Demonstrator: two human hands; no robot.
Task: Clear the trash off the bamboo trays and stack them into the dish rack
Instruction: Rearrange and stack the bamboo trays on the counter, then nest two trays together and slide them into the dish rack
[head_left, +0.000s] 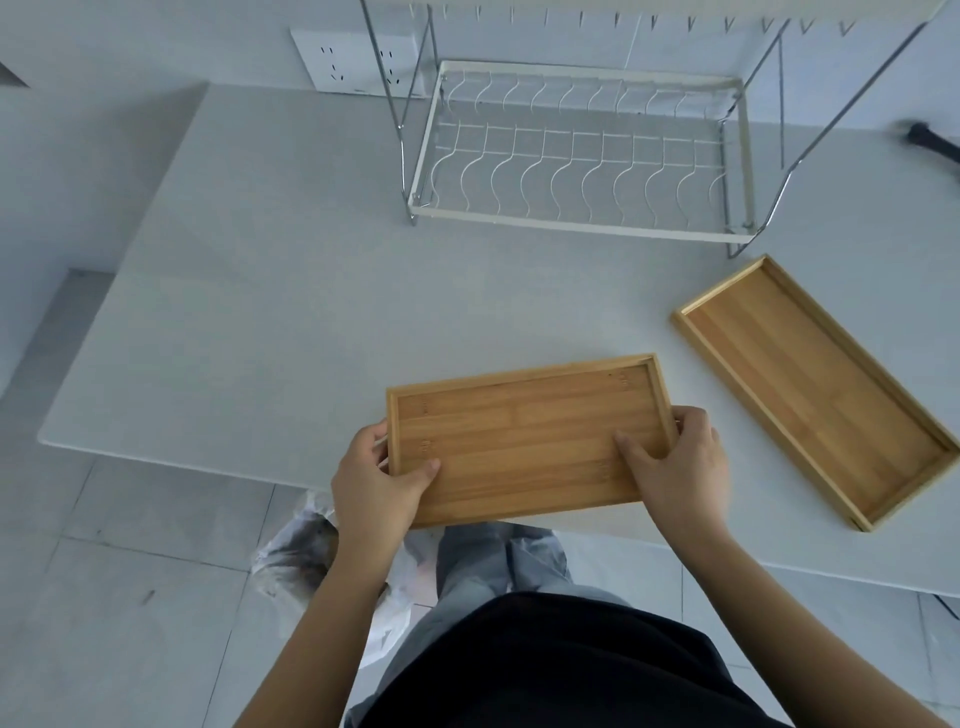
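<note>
Both hands, left (382, 480) and right (675, 462), are gripping the tray (524, 441) by its short ends, fingers closed around what is looking stiff, light and smooth.

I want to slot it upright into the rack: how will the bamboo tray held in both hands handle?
The rectangular bamboo tray looks stiff, showing no sag between the left hand and right hand. Thin-walled, so probably light. Its smooth flat base may slide in the white wire dish rack.
</note>
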